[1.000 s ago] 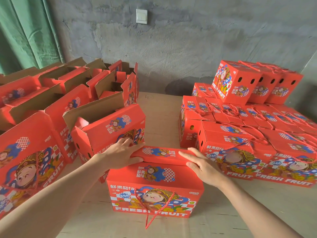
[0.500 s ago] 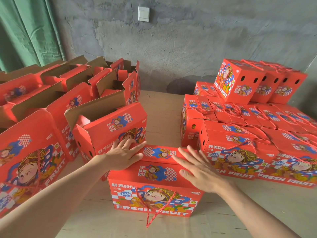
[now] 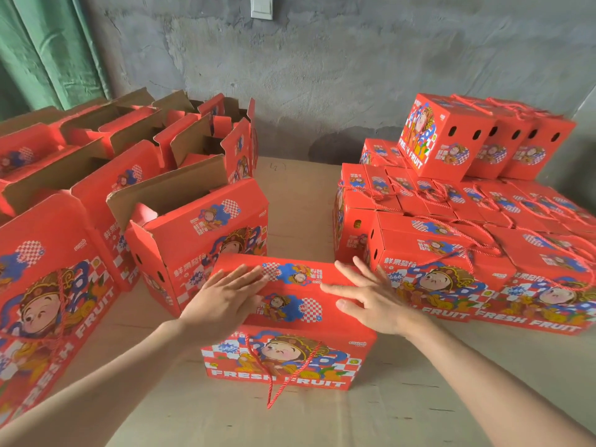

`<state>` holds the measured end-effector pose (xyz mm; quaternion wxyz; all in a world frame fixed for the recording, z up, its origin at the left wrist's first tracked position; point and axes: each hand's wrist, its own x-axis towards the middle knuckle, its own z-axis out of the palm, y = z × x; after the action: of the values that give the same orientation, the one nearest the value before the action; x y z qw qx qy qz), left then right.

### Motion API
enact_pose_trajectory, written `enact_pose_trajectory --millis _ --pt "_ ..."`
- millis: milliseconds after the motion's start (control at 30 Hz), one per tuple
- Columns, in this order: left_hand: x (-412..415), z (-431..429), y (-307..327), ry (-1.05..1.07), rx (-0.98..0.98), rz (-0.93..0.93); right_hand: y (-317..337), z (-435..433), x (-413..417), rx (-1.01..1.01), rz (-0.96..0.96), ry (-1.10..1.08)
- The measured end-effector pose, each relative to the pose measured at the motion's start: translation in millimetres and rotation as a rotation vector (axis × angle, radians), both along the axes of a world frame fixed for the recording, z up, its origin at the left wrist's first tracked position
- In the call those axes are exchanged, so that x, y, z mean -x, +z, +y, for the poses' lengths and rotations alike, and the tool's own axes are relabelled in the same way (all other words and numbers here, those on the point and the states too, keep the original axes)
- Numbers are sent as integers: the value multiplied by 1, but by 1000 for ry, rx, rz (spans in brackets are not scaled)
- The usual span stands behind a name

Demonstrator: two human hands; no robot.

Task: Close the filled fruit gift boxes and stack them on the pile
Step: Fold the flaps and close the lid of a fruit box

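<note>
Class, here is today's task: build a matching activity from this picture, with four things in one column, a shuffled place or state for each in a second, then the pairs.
Column 1
1. box under the left hand and right hand
2. open boxes
3. pile of closed boxes
4. curtain

Column 2
A. green, far left corner
B. right side, stacked in layers
C. left side, flaps up
D. front centre, lid down

Pairs: 1-D, 2-C, 3-B, 4-A

Open boxes [image 3: 193, 227] left, pile [image 3: 467, 227] right
</note>
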<state>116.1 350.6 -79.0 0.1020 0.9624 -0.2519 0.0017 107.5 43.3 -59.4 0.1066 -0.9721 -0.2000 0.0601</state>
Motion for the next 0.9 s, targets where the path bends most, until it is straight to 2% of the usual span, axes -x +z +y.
enact_pose_trajectory --millis 100,233,333,467,633,800,900 --pt "8 -1 7 -19 34 -76 11 15 -16 16 2 1" --pt "44 -21 12 42 137 -300 10 29 -23 80 7 -69" --pt "72 -47 0 23 190 -341 9 27 -17 76 -17 -130" --pt "92 -63 -14 36 112 -156 7 33 3 88 -76 -252" --pt "63 -60 -25 203 200 -22 5 49 37 188 -47 -348" --pt "30 -43 -22 155 341 107 7 72 58 133 27 -413" --pt "25 -35 -16 273 433 193 9 78 76 -18 37 -446"
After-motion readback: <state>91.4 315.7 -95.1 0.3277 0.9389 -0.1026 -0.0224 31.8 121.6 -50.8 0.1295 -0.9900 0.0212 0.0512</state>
